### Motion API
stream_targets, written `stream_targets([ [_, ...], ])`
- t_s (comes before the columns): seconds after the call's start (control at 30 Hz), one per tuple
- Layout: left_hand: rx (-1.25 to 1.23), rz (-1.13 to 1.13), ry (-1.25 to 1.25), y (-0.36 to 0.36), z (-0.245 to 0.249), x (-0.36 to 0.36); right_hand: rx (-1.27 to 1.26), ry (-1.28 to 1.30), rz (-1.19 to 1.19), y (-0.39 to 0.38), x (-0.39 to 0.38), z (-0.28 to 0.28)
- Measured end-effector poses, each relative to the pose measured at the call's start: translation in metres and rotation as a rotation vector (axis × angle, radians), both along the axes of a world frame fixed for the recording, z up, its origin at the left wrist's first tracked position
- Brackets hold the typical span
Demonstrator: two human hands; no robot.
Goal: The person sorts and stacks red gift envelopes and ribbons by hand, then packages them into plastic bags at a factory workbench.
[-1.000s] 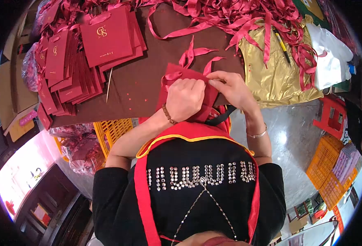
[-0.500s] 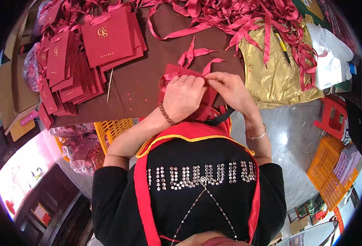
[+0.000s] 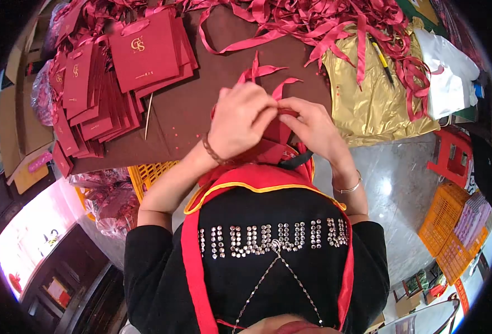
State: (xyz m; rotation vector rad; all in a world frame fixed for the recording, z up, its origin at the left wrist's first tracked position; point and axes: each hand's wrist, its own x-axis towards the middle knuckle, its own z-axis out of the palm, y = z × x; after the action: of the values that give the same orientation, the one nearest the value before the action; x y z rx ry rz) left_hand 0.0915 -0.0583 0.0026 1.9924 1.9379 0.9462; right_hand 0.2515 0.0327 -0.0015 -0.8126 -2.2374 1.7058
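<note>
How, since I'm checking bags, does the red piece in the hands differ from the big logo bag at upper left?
The held piece is partly covered by the left hand and right hand; the logo bag lies on other bags. The logo bag shows a large gold monogram; the held piece's visible part shows none. Both are red.

Shiny grey floor (image 3: 388, 217), red stool (image 3: 451, 157)

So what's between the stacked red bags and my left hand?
In the head view, a thin stick and small red specks on the brown tabletop.
</note>
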Motion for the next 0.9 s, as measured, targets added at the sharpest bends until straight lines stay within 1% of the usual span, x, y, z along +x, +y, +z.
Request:
stream_targets([
  [0.03, 0.015, 0.03, -0.044, 0.004, 0.005, -0.005, -0.033, -0.031, -0.014, -0.001, 0.0, 0.003],
  [0.07, -0.111, 0.016, 0.048, 0.007, 0.011, -0.012, -0.032, -0.03, -0.012, -0.002, 0.0, 0.004],
  [0.13, -0.391, -0.157, -0.034, 0.016, 0.007, -0.026, 0.061, -0.051, 0.021, -0.004, -0.001, 0.005],
  [0.17, -0.39, -0.151, -0.032, 0.021, 0.006, -0.031, 0.063, -0.047, 0.026, -0.006, -0.001, 0.005],
  [0.23, -0.738, -0.366, -0.195, 0.034, 0.003, -0.041, 0.203, -0.015, 0.035, -0.01, -0.002, 0.006],
  [0.27, -0.738, -0.364, -0.193, 0.041, 0.001, -0.045, 0.204, -0.012, 0.037, -0.011, -0.003, 0.006],
  [0.33, -0.918, -0.592, -0.307, 0.055, 0.001, -0.049, 0.318, 0.105, 0.041, -0.014, -0.005, 0.004],
  [0.37, -1.018, -0.584, -0.305, 0.061, 0.002, -0.05, 0.318, 0.107, 0.043, -0.015, -0.005, 0.003],
  [0.4, -1.018, -0.581, -0.304, 0.064, 0.003, -0.051, 0.31, 0.125, 0.022, -0.016, -0.005, 0.001],
  [0.47, -1.135, -0.594, -0.4, 0.068, 0.003, -0.052, 0.302, 0.143, 0.002, -0.016, -0.005, 0.001],
  [0.5, -1.16, -0.547, -0.491, 0.067, 0.0, -0.05, 0.236, 0.098, -0.006, -0.016, -0.003, 0.001],
  [0.53, -1.161, -0.548, -0.491, 0.065, -0.001, -0.049, 0.17, 0.052, -0.016, -0.015, -0.002, 0.001],
  [0.6, -1.132, -0.445, -0.555, 0.062, -0.002, -0.046, 0.167, 0.053, -0.025, -0.014, -0.001, -0.001],
  [0.73, -1.092, -0.39, -0.578, 0.055, -0.014, -0.042, 0.205, 0.075, -0.011, -0.013, -0.002, -0.003],
  [0.77, -1.045, -0.34, -0.582, 0.053, -0.016, -0.04, 0.205, 0.076, -0.009, -0.013, -0.002, -0.002],
  [0.8, -0.998, -0.29, -0.585, 0.052, -0.017, -0.038, 0.17, 0.05, 0.004, -0.011, -0.001, 0.0],
  [0.83, -0.998, -0.29, -0.584, 0.053, -0.023, -0.038, 0.135, 0.023, 0.016, -0.01, -0.001, 0.002],
  [0.87, -0.957, -0.177, -0.72, 0.055, -0.03, -0.039, 0.136, 0.023, 0.015, -0.01, -0.001, 0.003],
  [0.9, -0.911, -0.064, -0.856, 0.058, -0.026, -0.036, 0.118, 0.045, 0.036, -0.01, -0.001, 0.004],
])
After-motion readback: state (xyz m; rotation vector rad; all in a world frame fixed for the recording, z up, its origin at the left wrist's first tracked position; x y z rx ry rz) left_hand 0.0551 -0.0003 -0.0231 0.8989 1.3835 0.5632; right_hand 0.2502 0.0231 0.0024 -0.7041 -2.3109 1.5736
